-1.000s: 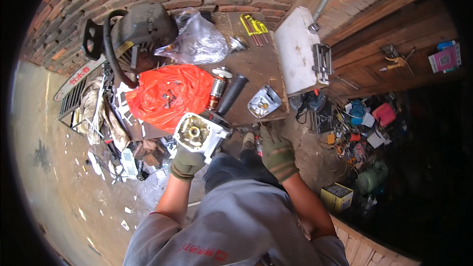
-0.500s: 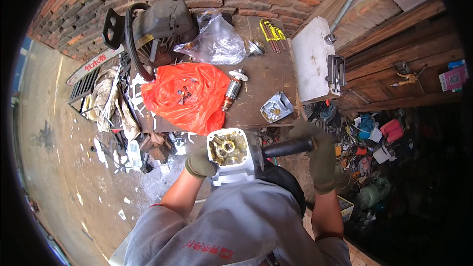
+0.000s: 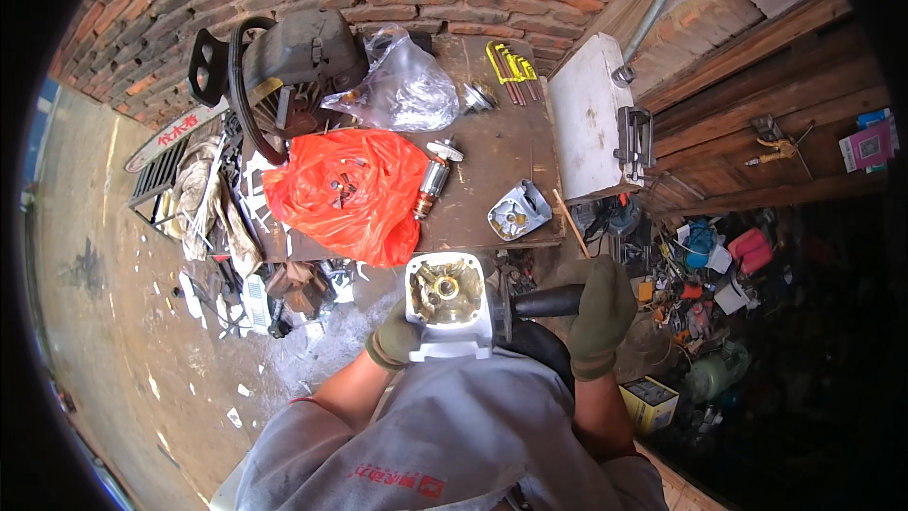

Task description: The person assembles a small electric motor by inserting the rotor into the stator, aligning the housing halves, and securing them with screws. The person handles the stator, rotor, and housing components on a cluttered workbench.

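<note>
Left fingers (image 3: 403, 331) on 1 housing (image 3: 447, 303), 1 handle (image 3: 546, 302)

Leaves hand room between hex keys (image 3: 512, 74) and grey casing (image 3: 521, 210), inside the right edge of the table (image 3: 501, 149); meets chainsaw (image 3: 307, 45) at far left corner, red bag (image 3: 374, 191) at near edge, held housing (image 3: 450, 322) just off that edge.

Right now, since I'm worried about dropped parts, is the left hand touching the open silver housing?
Touching: the head view shows the gloved left hand against the lower left side of the silver housing, with no gap between glove and metal.
</note>
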### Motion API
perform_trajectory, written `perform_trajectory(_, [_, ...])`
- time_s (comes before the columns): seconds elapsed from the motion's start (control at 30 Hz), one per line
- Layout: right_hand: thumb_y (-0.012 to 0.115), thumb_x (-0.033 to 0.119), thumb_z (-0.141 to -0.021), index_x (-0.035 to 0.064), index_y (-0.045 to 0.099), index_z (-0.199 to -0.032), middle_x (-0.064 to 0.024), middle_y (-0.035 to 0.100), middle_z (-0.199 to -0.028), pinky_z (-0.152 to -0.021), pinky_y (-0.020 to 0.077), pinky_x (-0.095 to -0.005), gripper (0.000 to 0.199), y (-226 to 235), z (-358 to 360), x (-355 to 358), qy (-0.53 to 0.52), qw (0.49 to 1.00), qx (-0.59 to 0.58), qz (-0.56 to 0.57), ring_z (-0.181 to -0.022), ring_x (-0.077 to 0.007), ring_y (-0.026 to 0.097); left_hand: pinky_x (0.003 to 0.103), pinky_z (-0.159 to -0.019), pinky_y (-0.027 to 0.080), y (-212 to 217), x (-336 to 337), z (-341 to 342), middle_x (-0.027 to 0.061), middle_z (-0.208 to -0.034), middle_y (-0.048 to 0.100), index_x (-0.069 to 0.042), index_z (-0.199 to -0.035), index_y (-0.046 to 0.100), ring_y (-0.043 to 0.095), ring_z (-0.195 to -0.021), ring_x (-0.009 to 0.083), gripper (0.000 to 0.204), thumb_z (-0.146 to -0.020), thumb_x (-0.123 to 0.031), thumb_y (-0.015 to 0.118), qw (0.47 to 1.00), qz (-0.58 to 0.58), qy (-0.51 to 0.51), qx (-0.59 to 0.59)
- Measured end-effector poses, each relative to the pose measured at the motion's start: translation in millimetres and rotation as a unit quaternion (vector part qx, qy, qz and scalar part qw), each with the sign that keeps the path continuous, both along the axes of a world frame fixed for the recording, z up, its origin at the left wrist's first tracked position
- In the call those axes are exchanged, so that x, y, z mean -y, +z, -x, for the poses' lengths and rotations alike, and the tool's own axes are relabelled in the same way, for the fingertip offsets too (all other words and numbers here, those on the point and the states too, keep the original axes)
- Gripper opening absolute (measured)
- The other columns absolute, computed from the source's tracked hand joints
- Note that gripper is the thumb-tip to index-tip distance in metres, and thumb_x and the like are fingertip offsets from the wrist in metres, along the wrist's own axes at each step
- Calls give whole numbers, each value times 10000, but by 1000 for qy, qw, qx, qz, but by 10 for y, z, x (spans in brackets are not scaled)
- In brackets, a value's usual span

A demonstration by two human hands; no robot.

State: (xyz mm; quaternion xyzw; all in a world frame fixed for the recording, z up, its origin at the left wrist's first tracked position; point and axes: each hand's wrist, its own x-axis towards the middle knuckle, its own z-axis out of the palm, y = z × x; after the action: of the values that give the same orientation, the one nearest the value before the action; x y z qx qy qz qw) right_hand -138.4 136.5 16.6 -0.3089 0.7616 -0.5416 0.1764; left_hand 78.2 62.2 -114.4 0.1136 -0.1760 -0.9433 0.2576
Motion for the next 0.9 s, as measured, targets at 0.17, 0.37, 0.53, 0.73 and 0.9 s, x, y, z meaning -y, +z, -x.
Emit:
perform_trajectory(0.17, [534,156,-997,30,701,-890,-120,705,-795,-576,532,-381,235,-73,189,-66,84,940,-328,34,-651,-256,665,524,-1095,495,403,34,175,199,-1471,558,-73,-1546,430,592,-1298,371,917,-828,-558,728,990,-135,-35,19])
perform_trajectory(0.37, [565,125,-990,7,706,-974,-141,714,-895,-650,556,-391,184,-44,227,-6,114,971,-176,116,-786,-293,695,639,-1010,512,435,170,287,228,-1416,589,-86,-1552,410,619,-1229,469,995,-821,-689,715,945,-250,-79,-196])
perform_trajectory(0.53, [558,144,-1041,-28,669,-1130,-105,722,-973,-668,551,-331,223,-276,374,-96,182,973,-139,28,-825,-174,682,454,-1132,486,177,436,-61,158,-1465,568,-20,-1557,371,601,-1310,290,975,-773,-269,896,996,-72,-43,-6])
perform_trajectory(0.73, [562,101,-1031,-21,660,-1192,-67,713,-1009,-700,537,-290,224,28,223,50,188,979,-31,72,-791,-139,659,553,-1131,463,149,456,-68,196,-1544,478,-63,-1588,331,560,-1346,368,1074,-786,-615,782,991,-73,-77,-81])
perform_trajectory(0.9, [577,80,-1017,-20,658,-1219,-79,711,-1060,-796,551,-270,239,-54,250,45,186,977,99,14,-883,-126,675,582,-1197,376,254,442,-82,234,-1597,404,-40,-1608,294,452,-1450,388,1213,-739,-741,767,1000,-12,13,17])
